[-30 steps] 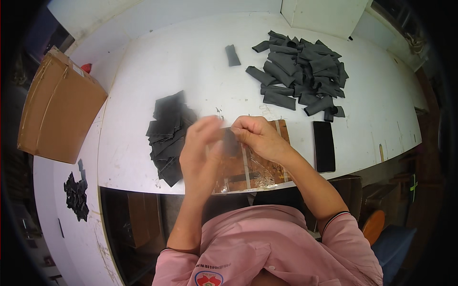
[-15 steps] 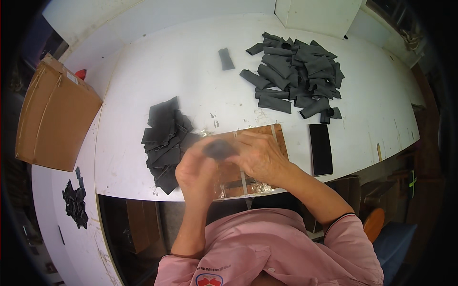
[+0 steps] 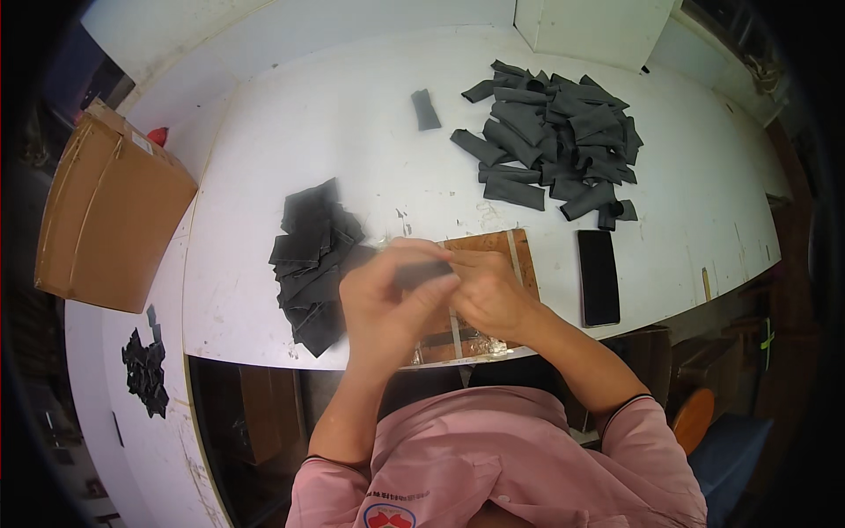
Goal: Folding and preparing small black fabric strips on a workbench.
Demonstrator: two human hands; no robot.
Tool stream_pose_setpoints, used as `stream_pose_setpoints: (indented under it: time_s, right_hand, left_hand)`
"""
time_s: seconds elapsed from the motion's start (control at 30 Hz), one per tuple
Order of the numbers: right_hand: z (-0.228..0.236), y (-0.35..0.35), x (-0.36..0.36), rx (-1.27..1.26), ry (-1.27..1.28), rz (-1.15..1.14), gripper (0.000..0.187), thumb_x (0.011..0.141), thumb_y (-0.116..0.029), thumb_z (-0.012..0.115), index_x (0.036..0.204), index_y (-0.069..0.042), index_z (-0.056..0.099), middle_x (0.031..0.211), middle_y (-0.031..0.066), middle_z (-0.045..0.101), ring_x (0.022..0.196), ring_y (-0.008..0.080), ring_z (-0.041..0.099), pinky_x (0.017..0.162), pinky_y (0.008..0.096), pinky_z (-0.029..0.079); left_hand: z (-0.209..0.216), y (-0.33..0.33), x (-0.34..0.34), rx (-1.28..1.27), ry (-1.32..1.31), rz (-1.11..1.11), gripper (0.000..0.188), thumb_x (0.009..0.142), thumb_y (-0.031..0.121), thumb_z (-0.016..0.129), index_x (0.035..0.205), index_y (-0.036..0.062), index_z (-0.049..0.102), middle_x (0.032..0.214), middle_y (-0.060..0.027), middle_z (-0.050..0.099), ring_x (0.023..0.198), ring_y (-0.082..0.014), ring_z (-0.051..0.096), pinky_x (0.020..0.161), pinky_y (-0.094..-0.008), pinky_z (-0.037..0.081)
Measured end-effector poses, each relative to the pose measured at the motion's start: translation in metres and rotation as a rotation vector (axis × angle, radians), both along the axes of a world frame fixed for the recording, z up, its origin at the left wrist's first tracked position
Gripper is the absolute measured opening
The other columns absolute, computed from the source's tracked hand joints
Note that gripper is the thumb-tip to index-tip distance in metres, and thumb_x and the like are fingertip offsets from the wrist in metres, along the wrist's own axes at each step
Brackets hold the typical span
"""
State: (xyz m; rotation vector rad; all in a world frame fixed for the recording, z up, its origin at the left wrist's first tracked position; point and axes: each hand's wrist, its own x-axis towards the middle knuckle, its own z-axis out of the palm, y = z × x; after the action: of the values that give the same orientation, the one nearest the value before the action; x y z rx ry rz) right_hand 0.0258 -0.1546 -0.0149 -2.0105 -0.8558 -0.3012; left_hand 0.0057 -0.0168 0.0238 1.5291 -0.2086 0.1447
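Note:
My left hand is closed around a small dark grey fabric piece, which is partly hidden by the fingers and blurred. My right hand meets it at the piece's right end, its fingers curled and pressed together there. Both hands are above a brown board crossed by pale tape strips at the table's near edge. Just left of my left hand lies a pile of flat, dark cloth pieces. Farther off to the right is a heap of dark grey fabric tubes.
A black phone lies right of the board. One separate dark fabric piece rests toward the back of the white table. At the left stands a cardboard box, with a small dark cloth pile nearer me.
My hands have turned the fabric piece: its dark end faced up between them before, and now it lies more sideways under my left thumb. The whole view has shifted slightly.

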Motion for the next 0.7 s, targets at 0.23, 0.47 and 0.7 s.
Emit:
stream_pose_setpoints:
  time_s: [0.23, 0.47, 0.7]
  right_hand:
    - [-0.016, -0.002, -0.003, -0.083, 0.099, 0.021, 0.023, 0.079, -0.023, 0.054, 0.071, -0.002, 0.055, 0.064, 0.0138, 0.056, 0.059, 0.0314, 0.056, 0.052, 0.038, 0.044]
    - [-0.023, 0.006, -0.007, 0.071, 0.086, -0.052, 0.026, 0.079, -0.031, 0.053, 0.082, -0.005, 0.058, 0.065, 0.0139, 0.055, 0.056, 0.0319, 0.054, 0.05, 0.04, 0.042]
    - [0.014, -0.006, -0.001, -0.205, 0.16, 0.033, 0.02, 0.075, -0.019, 0.056, 0.079, 0.001, 0.057, 0.072, 0.0166, 0.054, 0.068, 0.0337, 0.054, 0.058, 0.04, 0.043]
  left_hand:
    - [-0.008, 0.001, 0.002, 0.215, 0.069, -0.036, 0.007, 0.071, -0.001, 0.064, 0.074, -0.0024, 0.058, 0.068, -0.0027, 0.057, 0.061, -0.0049, 0.049, 0.053, -0.0186, 0.038]
    - [-0.008, 0.003, -0.004, 0.234, 0.016, -0.06, 0.008, 0.075, 0.001, 0.06, 0.081, -0.0033, 0.058, 0.077, -0.0088, 0.059, 0.07, -0.0092, 0.054, 0.059, -0.0197, 0.043]
    - [-0.002, 0.001, -0.013, -0.205, -0.126, 0.03, 0.018, 0.082, 0.008, 0.052, 0.098, -0.0002, 0.052, 0.086, -0.0119, 0.057, 0.08, -0.0183, 0.054, 0.077, -0.0318, 0.042]
